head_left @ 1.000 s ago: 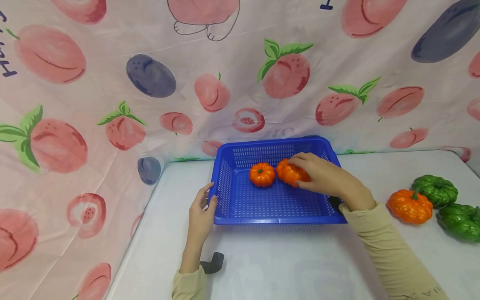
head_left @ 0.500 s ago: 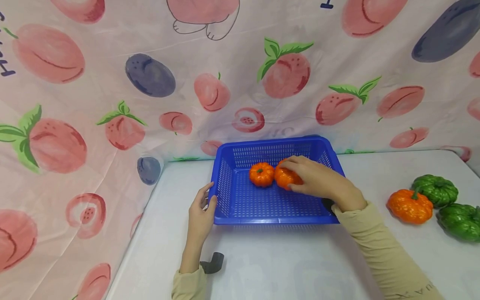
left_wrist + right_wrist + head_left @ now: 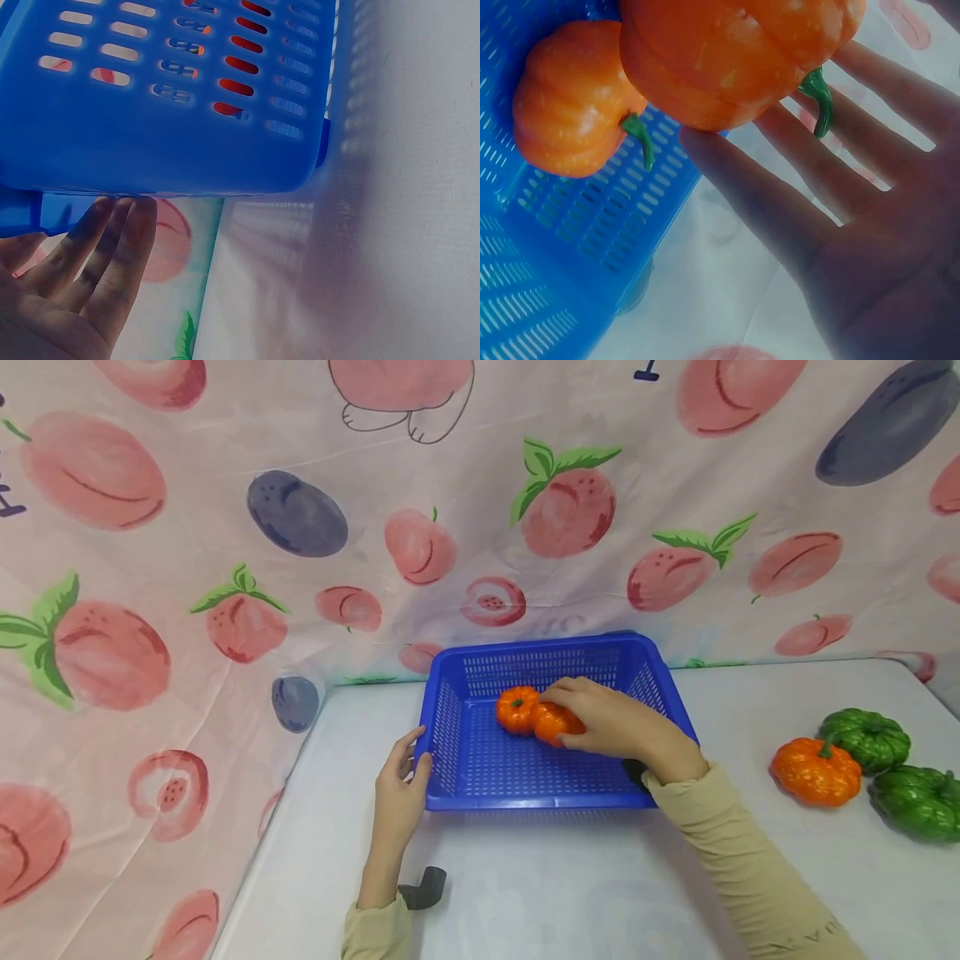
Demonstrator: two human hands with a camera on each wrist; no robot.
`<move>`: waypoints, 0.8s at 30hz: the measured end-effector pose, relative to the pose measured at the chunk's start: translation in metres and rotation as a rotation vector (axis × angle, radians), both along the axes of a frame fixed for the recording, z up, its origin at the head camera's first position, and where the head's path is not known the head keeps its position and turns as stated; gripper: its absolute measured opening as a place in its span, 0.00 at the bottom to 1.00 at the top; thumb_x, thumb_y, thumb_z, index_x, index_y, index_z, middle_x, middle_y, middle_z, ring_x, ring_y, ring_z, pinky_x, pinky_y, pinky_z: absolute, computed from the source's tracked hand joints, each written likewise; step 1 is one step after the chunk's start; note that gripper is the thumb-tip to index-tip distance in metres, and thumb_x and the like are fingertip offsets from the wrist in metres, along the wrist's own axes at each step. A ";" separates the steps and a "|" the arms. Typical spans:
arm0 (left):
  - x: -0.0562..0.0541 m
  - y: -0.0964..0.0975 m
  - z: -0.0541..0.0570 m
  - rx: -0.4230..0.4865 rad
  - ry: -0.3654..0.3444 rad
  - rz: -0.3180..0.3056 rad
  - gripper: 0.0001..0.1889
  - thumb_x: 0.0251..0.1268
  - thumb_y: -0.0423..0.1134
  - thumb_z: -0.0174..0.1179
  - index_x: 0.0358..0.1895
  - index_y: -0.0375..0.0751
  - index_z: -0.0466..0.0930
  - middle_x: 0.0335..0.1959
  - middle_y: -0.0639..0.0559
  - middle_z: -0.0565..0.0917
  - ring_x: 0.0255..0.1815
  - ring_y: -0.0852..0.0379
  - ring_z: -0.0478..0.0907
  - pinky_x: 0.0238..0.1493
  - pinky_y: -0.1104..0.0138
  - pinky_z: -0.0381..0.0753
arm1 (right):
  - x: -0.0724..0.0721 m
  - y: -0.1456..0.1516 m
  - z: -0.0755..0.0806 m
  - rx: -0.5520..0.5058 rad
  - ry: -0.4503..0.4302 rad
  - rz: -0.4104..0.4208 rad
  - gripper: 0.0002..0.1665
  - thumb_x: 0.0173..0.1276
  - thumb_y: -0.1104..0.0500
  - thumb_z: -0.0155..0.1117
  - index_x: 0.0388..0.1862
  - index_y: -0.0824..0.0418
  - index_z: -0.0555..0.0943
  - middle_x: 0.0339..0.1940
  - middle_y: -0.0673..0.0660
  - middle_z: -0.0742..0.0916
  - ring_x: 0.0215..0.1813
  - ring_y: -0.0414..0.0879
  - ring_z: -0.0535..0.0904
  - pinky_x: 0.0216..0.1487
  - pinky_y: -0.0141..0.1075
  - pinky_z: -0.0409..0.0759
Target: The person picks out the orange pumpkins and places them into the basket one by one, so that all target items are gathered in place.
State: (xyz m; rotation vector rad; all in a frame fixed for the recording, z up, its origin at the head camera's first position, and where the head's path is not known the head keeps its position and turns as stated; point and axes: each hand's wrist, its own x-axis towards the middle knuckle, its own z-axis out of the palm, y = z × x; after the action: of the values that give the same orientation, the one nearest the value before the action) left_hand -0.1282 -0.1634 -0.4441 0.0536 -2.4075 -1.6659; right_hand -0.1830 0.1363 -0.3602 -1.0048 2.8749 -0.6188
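Observation:
In the head view, my right hand [image 3: 611, 718] grips an orange pumpkin [image 3: 557, 724] inside the blue plastic basket [image 3: 540, 802]. A second orange pumpkin [image 3: 517, 709] sits just left of it, on the basket floor. The right wrist view has the gripped pumpkin [image 3: 735, 60] with its green stem between my spread fingers [image 3: 757, 187], and the other pumpkin [image 3: 574, 101] beyond. At the basket's left side, my left hand [image 3: 399, 793] touches the outer wall. Nearly straight fingers [image 3: 124, 255] press against that wall [image 3: 172, 150] in the left wrist view.
To the right of the basket lie another orange pumpkin [image 3: 816, 772] and two green pumpkins [image 3: 866, 739]. The white table [image 3: 540, 885] meets a fruit-printed cloth [image 3: 360, 677] behind and on the left. A dark strap end [image 3: 426, 888] shows by my left wrist.
My right hand has carried its pumpkin leftward within the basket, up close to the second pumpkin. The left hand keeps its place on the basket's side.

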 end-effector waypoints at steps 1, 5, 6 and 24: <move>0.000 0.000 0.000 0.000 0.000 0.001 0.21 0.75 0.35 0.53 0.68 0.49 0.72 0.59 0.38 0.80 0.57 0.43 0.81 0.56 0.48 0.80 | 0.000 -0.001 0.000 -0.001 0.002 0.005 0.28 0.63 0.58 0.71 0.61 0.65 0.78 0.60 0.63 0.80 0.61 0.58 0.76 0.64 0.53 0.75; 0.000 0.000 -0.001 0.004 0.004 -0.001 0.21 0.76 0.36 0.53 0.68 0.49 0.72 0.59 0.38 0.80 0.57 0.43 0.81 0.56 0.48 0.80 | 0.000 -0.004 -0.001 -0.001 0.000 0.016 0.28 0.63 0.58 0.71 0.61 0.65 0.78 0.61 0.63 0.80 0.63 0.58 0.75 0.66 0.54 0.73; 0.000 0.000 -0.001 0.005 0.005 -0.002 0.21 0.76 0.36 0.53 0.68 0.49 0.72 0.59 0.38 0.80 0.57 0.43 0.81 0.56 0.48 0.80 | 0.000 -0.005 -0.002 0.000 0.002 0.021 0.28 0.63 0.58 0.71 0.61 0.65 0.78 0.61 0.63 0.80 0.64 0.59 0.74 0.67 0.54 0.73; 0.000 0.000 -0.001 -0.007 0.007 0.002 0.21 0.75 0.35 0.53 0.68 0.49 0.72 0.60 0.38 0.80 0.57 0.42 0.81 0.57 0.47 0.80 | 0.000 -0.017 -0.001 0.041 -0.027 0.054 0.28 0.64 0.57 0.70 0.63 0.63 0.77 0.62 0.62 0.80 0.63 0.57 0.74 0.64 0.53 0.76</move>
State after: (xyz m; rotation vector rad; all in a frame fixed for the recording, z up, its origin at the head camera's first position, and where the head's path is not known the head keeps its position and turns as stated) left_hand -0.1286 -0.1632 -0.4451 0.0490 -2.4074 -1.6546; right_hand -0.1835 0.1197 -0.3615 -1.0559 2.8154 -0.5628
